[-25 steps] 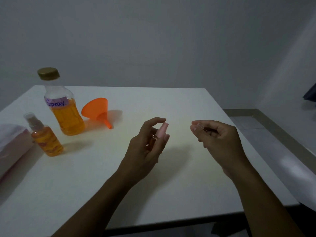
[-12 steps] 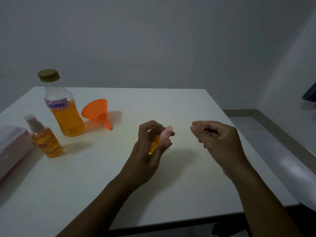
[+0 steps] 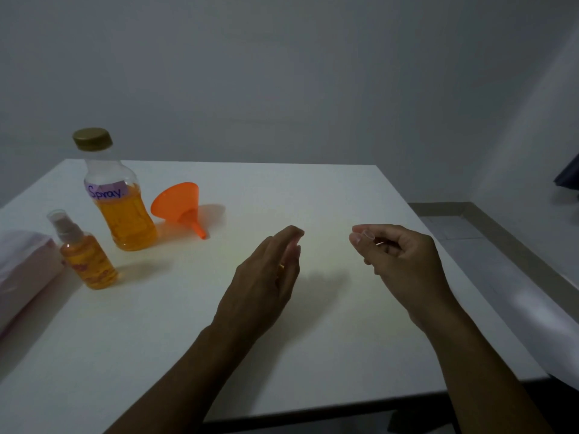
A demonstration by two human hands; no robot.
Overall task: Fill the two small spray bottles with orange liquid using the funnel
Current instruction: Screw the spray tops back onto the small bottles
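My left hand (image 3: 263, 277) is over the middle of the white table (image 3: 313, 189), its back turned to the camera. It is curled round a small pink-topped spray bottle, of which only a pink sliver (image 3: 295, 245) and an orange glint show. My right hand (image 3: 404, 261) hovers to the right and pinches a small clear cap (image 3: 367, 235) between thumb and forefinger. The orange funnel (image 3: 180, 203) lies on its side at the back left. Beside it stands the big capped bottle (image 3: 122, 211), labelled "Spray" and half full of orange liquid. A second small spray bottle (image 3: 87, 261), full and capped, stands in front.
A white and pink soft pack (image 3: 22, 270) lies at the table's left edge. The table's right edge drops to a tiled floor (image 3: 454, 227) beside a wall.
My left hand has rolled over, so its back now hides the pink-topped bottle that showed between its fingers before. My right hand has stayed put with the clear cap.
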